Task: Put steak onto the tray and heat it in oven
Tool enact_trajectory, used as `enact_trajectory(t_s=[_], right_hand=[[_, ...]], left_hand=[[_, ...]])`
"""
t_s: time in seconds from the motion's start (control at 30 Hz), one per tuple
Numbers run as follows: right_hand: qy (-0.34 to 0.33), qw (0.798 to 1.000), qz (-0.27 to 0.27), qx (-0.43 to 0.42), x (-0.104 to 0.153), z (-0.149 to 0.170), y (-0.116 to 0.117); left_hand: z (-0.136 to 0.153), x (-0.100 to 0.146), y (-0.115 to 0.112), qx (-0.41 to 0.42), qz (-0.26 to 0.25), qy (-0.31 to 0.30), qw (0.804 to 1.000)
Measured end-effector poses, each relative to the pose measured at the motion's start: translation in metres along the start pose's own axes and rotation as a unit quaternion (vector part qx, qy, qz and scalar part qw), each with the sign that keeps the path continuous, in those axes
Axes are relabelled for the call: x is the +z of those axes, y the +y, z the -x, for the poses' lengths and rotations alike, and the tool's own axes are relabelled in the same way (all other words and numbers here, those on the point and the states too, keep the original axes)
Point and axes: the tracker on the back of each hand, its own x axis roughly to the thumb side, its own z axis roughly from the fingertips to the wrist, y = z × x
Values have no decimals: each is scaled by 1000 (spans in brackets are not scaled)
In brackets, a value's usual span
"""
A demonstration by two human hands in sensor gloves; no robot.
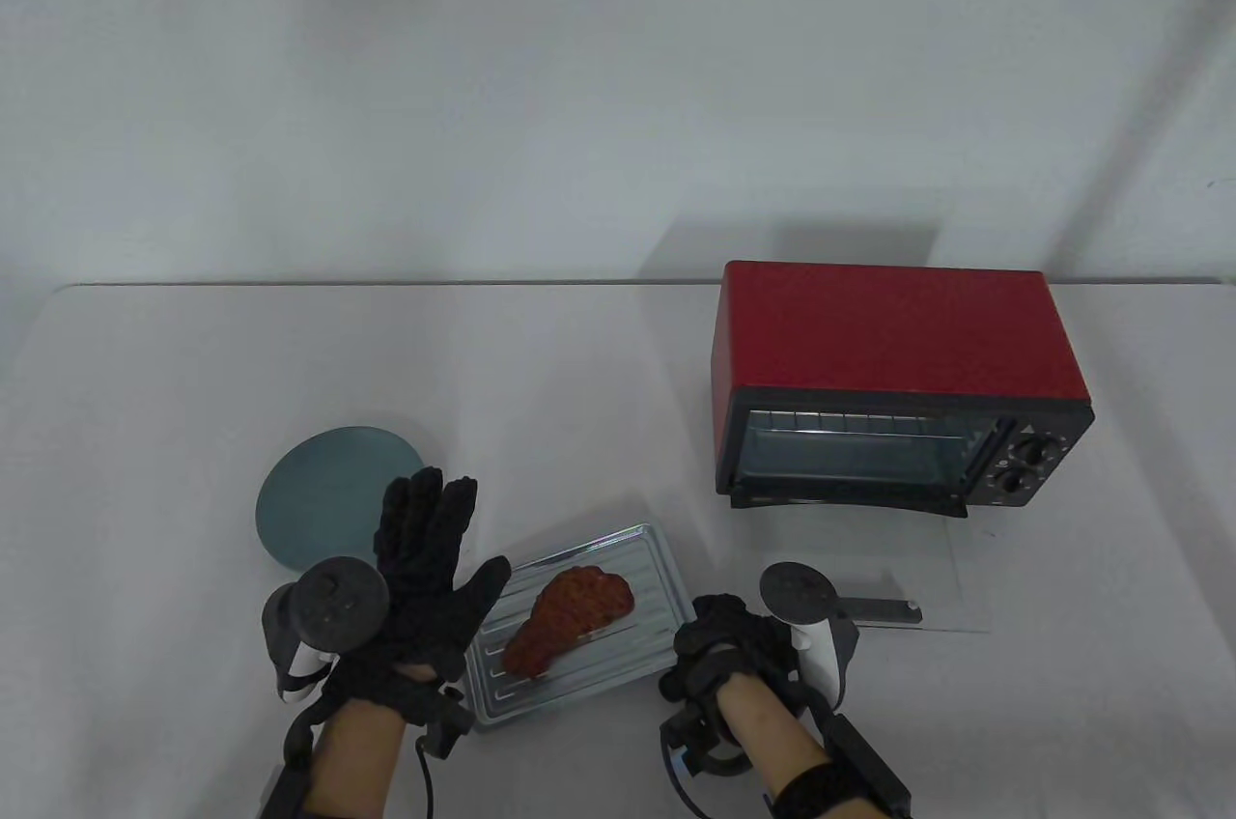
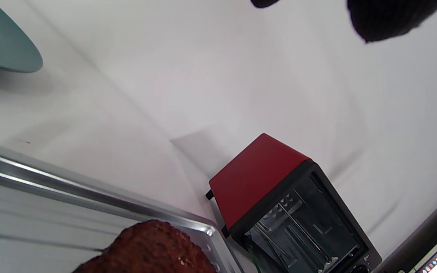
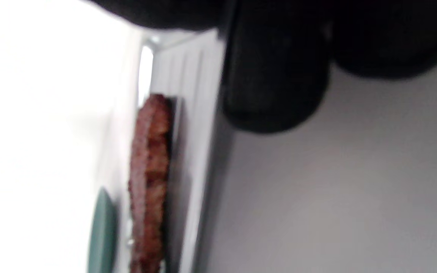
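Observation:
A brown steak lies on the ridged metal tray near the table's front edge. My left hand hovers over the tray's left end with its fingers straight and spread, holding nothing. My right hand sits at the tray's right rim with its fingers curled; no grip on the rim shows. The left wrist view catches the steak, the tray rim and the red oven. The blurred right wrist view shows the steak edge-on on the tray.
The red oven stands at the right, its glass door folded down flat on the table toward me, with a rack inside. A round teal plate lies behind my left hand. A pale wall runs along the table's far edge.

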Motion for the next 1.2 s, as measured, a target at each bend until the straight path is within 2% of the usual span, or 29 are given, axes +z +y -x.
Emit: enact_trajectory(t_s=[0.3,0.5,0.73,0.9,1.07,1.2], right_hand=[[-28,995,-47,-87,6,-12,-11],[-59,989,-46,-131,22,-16,-40],[-84,984,-5,-155,54,5,-108],[-86,979,54,-175,72,23,-158],[-85,970,104,-201,78,35,-201],[-83,963,132,-220,74,42,-227]], left_hand=[[6,4,12,14,-28,16,999],[10,5,16,23,-39,21,999],[7,5,17,-2,-35,16,999],[6,4,14,-17,-23,17,999],[9,3,10,-23,-13,27,999],[10,2,9,-25,-11,30,999]])
